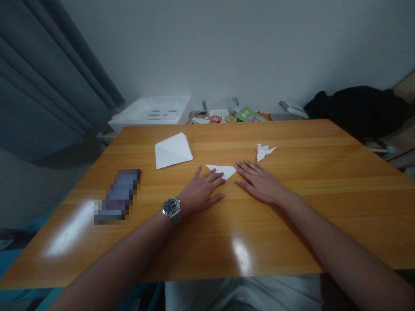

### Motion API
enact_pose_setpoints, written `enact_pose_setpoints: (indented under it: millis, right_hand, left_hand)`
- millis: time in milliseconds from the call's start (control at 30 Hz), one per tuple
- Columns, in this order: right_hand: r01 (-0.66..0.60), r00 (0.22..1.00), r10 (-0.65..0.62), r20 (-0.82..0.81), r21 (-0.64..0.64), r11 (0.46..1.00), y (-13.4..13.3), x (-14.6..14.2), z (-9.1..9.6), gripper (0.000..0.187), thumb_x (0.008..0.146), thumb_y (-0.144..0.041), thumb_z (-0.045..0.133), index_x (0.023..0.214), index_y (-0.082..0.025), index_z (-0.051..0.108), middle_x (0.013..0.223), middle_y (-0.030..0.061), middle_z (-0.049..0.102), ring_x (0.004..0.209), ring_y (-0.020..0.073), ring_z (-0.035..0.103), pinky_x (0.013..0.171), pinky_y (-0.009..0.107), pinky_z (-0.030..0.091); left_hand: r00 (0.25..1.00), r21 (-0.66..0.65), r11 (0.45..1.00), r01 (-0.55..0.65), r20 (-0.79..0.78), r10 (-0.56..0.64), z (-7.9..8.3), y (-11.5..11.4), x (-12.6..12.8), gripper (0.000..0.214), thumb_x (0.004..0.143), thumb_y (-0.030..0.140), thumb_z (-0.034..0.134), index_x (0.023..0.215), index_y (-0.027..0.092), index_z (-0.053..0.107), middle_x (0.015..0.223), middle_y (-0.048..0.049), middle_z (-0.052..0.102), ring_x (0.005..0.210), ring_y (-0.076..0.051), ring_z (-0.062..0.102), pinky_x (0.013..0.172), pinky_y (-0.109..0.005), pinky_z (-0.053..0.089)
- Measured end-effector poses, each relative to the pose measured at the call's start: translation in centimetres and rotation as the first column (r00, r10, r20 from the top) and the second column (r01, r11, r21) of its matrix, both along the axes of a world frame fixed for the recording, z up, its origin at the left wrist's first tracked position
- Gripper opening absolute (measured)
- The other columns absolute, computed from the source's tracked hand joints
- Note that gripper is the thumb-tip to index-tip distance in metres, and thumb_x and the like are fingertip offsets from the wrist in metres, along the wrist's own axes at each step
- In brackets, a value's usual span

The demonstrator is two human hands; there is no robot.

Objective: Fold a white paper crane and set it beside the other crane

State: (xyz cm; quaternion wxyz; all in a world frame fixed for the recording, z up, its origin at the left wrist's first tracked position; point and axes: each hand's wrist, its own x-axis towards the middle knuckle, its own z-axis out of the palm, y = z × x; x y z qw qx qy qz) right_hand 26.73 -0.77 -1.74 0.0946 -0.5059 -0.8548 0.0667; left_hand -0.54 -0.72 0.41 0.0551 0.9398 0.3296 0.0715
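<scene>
White folded-paper triangle point(223, 169), small and flat, lies between two open grips.

Left hand point(202, 190) and right hand point(259, 181) rest palm-down on the glossy orange-brown wooden tabletop point(324, 181), fingers straight, clasping nothing. The triangle sits just ahead of both, its near edge under the left fingertips and its right point at the right ones. Thin, light, probably slippery on the varnish and easily creased, so a corner or folded edge looks the best place to pinch.
</scene>
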Motion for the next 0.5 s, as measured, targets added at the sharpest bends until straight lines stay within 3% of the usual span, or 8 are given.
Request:
enact_pose_setpoints:
  millis: [100,233,367,500]
  right_hand:
    - [-0.065,0.997,0.066,-0.037,0.023,0.998,0.0,0.2,0.2,0.062,0.103,-0.056,0.033,0.157,-0.024,0.034,0.162,0.0090,0.034,0.151,0.0310,0.026,0.120,0.057,0.026]
    - [-0.190,0.980,0.192,-0.047,0.039,0.981,-0.5,0.0,1.0,0.059,0.100,-0.057,0.045,0.150,-0.025,0.047,0.162,0.0123,0.034,0.150,0.0331,0.028,0.119,0.059,0.028]
    - [-0.300,0.950,0.302,-0.079,0.029,0.953,-1.4,-1.0,1.8,0.059,0.094,-0.060,0.056,0.143,-0.027,0.057,0.160,0.0121,0.039,0.149,0.0336,0.032,0.119,0.059,0.029]
    - [-0.325,0.938,0.328,-0.113,0.046,0.944,-1.6,-1.6,2.0,0.058,0.096,-0.055,0.054,0.144,-0.023,0.055,0.157,0.0143,0.043,0.146,0.0314,0.038,0.118,0.054,0.034]
  left_hand:
    - [0.999,0.053,0.998,-0.032,0.014,0.031,-0.2,0.1,0.1,0.054,0.102,0.053,0.040,0.145,0.021,0.046,0.151,-0.0098,0.050,0.148,-0.030,0.033,0.124,-0.059,0.006]
    - [0.996,0.108,0.990,-0.091,0.019,0.089,-0.5,0.5,-0.2,0.055,0.104,0.052,0.036,0.149,0.021,0.043,0.157,-0.0104,0.042,0.150,-0.029,0.029,0.124,-0.058,0.008]
    - [0.987,0.091,0.983,-0.162,0.027,0.160,-0.5,0.5,-0.2,0.055,0.104,0.051,0.034,0.148,0.020,0.045,0.156,-0.0115,0.042,0.147,-0.029,0.035,0.123,-0.055,0.018]
    - [0.985,0.047,0.985,-0.167,0.052,0.164,-0.2,0.4,0.0,0.054,0.103,0.052,0.037,0.147,0.021,0.046,0.153,-0.0106,0.047,0.143,-0.028,0.041,0.122,-0.053,0.022]
